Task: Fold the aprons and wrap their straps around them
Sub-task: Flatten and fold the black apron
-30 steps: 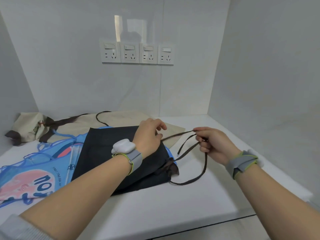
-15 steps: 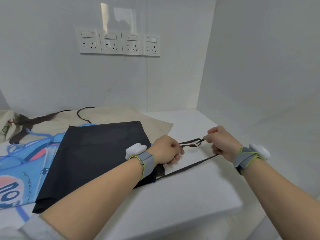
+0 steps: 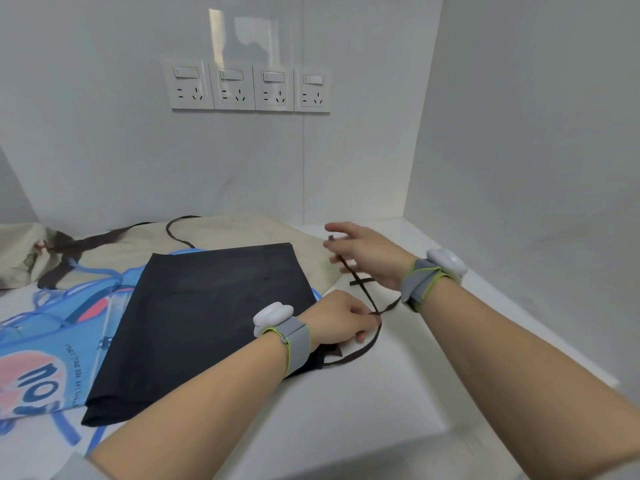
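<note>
gathering the strap [image 3: 356,278] of a folded black apron [image 3: 214,313] at centre frame on the white counter [image 3: 363,403], the left hand [image 3: 341,320] pinches it near the corner; the right hand [image 3: 367,252], blurred, fingers spread, lifts its end. keeping it taut should wrap neater.

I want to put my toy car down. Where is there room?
Bare white counter shows between the black apron and the right wall, near the front edge. The left is crowded: blue apron and beige apron cover it.
</note>
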{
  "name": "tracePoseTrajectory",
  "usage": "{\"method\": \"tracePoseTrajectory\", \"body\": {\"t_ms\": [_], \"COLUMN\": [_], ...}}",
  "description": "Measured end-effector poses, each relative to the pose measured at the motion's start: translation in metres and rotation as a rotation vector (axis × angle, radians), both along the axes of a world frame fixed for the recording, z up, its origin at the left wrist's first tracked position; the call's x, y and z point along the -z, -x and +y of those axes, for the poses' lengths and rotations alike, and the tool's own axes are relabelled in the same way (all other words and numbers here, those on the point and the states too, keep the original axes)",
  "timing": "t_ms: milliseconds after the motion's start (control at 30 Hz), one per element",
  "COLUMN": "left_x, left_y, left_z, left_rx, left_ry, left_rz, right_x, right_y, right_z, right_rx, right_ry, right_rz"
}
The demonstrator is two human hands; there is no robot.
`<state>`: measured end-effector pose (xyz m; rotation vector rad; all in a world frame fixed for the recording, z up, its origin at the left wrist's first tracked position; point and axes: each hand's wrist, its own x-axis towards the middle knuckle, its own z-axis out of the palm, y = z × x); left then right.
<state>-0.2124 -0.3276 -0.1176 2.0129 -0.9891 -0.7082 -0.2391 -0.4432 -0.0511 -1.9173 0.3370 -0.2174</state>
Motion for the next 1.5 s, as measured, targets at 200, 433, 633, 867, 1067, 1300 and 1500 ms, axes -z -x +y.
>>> {"method": "tracePoseTrajectory", "body": {"t_ms": [200, 433, 633, 867, 1067, 1300, 1500], "left_x": [0.003, 0.002, 0.002, -0.005, -0.017, -0.006, -0.007], "left_y": [-0.004, -0.005, -0.002, 0.01, 0.006, -0.001, 0.003], "left_z": [0.0, 0.002, 0.006, 0.008, 0.018, 0.019, 0.005], "left_rx": [-0.001, -0.007, -0.011, -0.056, 0.081, 0.037, 0.005], "left_ry": [0.027, 0.05, 0.066, 0.134, 0.026, -0.024, 0.011], "left_rz": [0.012, 0.117, 0.093, -0.107, -0.643, -0.86, -0.575], "right_x": [0.032, 0.069, 0.09, 0.097, 0.096, 0.093, 0.089], "right_y": [0.032, 0.076, 0.073, 0.077, 0.078, 0.078, 0.081], "right_z": [-0.026, -0.011, -0.009, -0.012, -0.01, -0.01, -0.01], "right_rx": [0.246, 0.133, 0.101, 0.128, 0.127, 0.138, 0.167], "right_ry": [0.678, 0.659, 0.551, 0.373, 0.401, 0.321, 0.164], "right_rz": [0.263, 0.133, -0.023, -0.166, -0.171, -0.166, -0.219]}}
